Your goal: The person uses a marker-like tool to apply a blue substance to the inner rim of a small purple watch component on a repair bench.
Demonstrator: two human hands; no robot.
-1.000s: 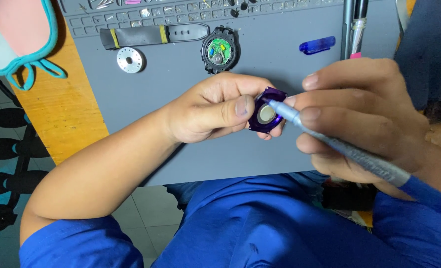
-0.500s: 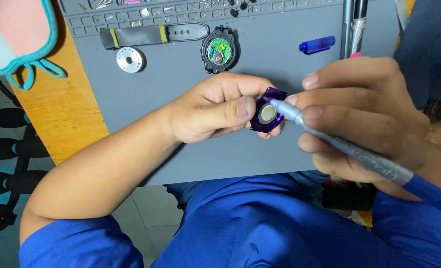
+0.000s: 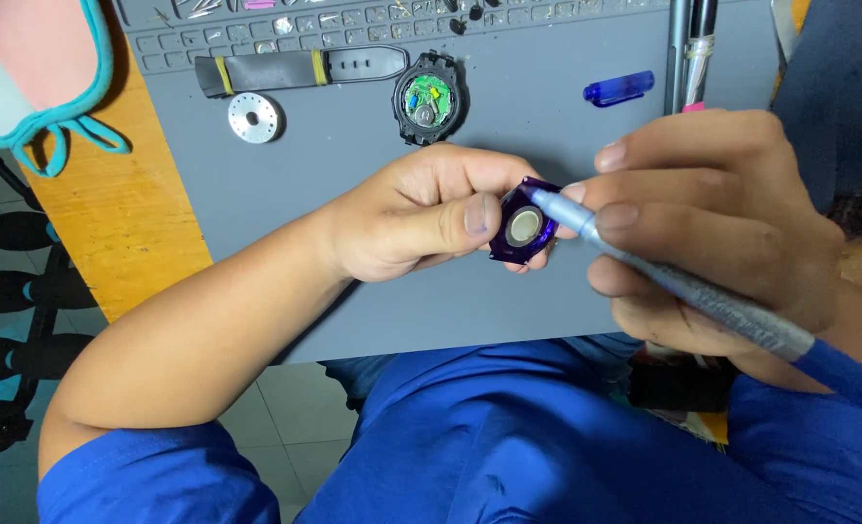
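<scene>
My left hand (image 3: 419, 213) pinches a small purple holder (image 3: 522, 221) with a round silver cell in its middle, thumb on its left edge. My right hand (image 3: 717, 221) grips a silver-grey pen-shaped tool (image 3: 683, 288), and its tip touches the top of the purple holder. Both hands hover over a grey work mat (image 3: 353, 165). Further back on the mat lies an open black watch case (image 3: 428, 99) showing green and gold insides.
A grey watch strap with yellow bands (image 3: 300, 68) and a round silver disc (image 3: 253, 117) lie at the mat's back left. A blue translucent cap (image 3: 618, 88) and dark pens (image 3: 691, 49) sit at the back right. Wooden tabletop (image 3: 111, 213) borders the mat's left.
</scene>
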